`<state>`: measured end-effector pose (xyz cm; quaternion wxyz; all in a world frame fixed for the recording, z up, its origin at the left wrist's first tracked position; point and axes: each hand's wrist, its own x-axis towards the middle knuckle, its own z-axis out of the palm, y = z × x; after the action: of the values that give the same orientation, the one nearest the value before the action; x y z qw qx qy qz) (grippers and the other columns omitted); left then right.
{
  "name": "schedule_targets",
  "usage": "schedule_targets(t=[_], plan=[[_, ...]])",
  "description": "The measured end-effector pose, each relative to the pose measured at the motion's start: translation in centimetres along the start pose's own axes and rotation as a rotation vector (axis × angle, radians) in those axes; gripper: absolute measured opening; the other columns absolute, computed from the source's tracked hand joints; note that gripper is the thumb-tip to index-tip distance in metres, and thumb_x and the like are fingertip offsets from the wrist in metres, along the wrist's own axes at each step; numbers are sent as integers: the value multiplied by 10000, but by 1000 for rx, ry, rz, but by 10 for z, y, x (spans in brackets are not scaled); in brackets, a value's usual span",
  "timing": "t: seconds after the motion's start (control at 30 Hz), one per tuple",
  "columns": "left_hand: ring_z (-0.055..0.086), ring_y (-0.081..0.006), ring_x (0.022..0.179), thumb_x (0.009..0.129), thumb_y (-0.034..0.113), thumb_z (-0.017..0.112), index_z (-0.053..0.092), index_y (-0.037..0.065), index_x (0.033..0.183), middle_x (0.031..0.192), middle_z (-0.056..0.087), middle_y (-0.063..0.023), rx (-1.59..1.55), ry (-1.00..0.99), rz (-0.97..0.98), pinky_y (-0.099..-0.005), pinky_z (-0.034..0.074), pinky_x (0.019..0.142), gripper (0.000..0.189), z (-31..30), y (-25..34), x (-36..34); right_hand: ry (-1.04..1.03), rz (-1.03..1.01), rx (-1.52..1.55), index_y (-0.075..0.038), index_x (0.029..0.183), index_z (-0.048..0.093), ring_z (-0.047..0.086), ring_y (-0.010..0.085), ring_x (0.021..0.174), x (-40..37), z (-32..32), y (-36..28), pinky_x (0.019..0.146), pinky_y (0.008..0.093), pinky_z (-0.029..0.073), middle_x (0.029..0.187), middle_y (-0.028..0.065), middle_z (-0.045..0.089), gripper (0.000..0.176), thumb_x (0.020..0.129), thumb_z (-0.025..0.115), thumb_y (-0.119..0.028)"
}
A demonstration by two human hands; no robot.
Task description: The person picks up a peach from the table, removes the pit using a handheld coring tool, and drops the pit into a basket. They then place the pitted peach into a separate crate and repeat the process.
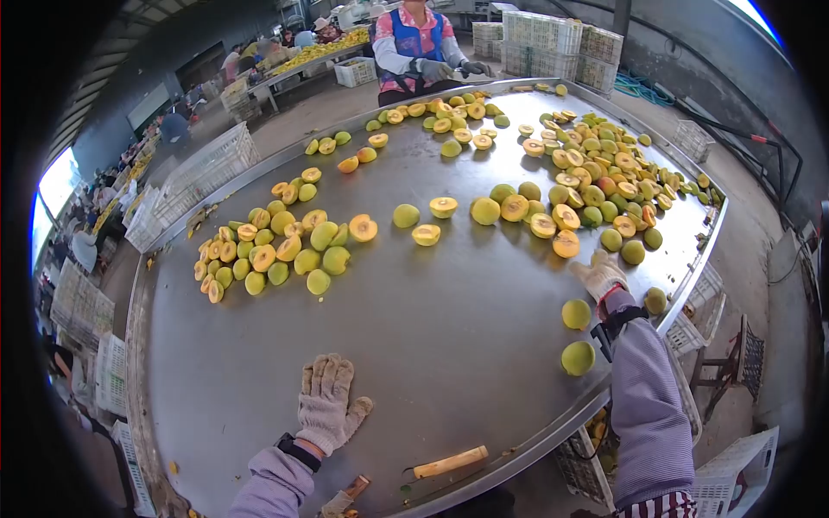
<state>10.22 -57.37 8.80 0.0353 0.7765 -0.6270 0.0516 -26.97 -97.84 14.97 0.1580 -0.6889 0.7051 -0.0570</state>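
My left hand (331, 401), in a knitted glove, lies flat on the metal table (414, 328) with its fingers spread and holds nothing. At the right, my right hand (599, 275), also gloved, reaches to the near edge of the large pile of halved fruit (596, 164); its fingers are apart, with no fruit between them. Close by are a cut half (566, 244) and a green fruit (633, 252). Two more green fruits (577, 358) rest below that hand. A tool with a wooden handle (451, 462) lies near the front edge, right of my left hand.
Another pile of halves (276, 242) lies at the left. Across the table a person in a blue vest (417, 43) has gloved hands at the far edge. White crates (207, 168) stand along the left side, others (542, 43) behind. The raised metal rim (561, 433) borders the table.
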Motion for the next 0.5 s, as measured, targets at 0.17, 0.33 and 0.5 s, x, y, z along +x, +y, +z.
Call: schedule_targets(t=[0.17,0.33,0.5], plan=[[241,-416,1488,838,457,684,400,46,1497,1575,320,-192,-18,0,35,-564,155,1231,827,-4,3,5,5,-289,106,-55,1099,716,662,378,1056,-9,-22,-64,924,433,493,1041,218,711,608,895,569,-609],[269,-464,1457,789,438,723,416,4,1464,1552,331,-228,-68,-34,37,-608,177,1205,860,-11,3,9,163,-207,204,-130,1419,543,467,304,1365,80,-7,-86,1123,424,368,1450,118,540,758,838,647,-605],[294,-475,1435,761,419,737,436,-1,1435,1529,351,-231,-75,-36,33,-628,199,1187,849,-12,3,12,156,-270,143,-135,1407,566,414,342,1399,109,48,-99,1131,417,362,1474,162,502,747,823,666,-589]])
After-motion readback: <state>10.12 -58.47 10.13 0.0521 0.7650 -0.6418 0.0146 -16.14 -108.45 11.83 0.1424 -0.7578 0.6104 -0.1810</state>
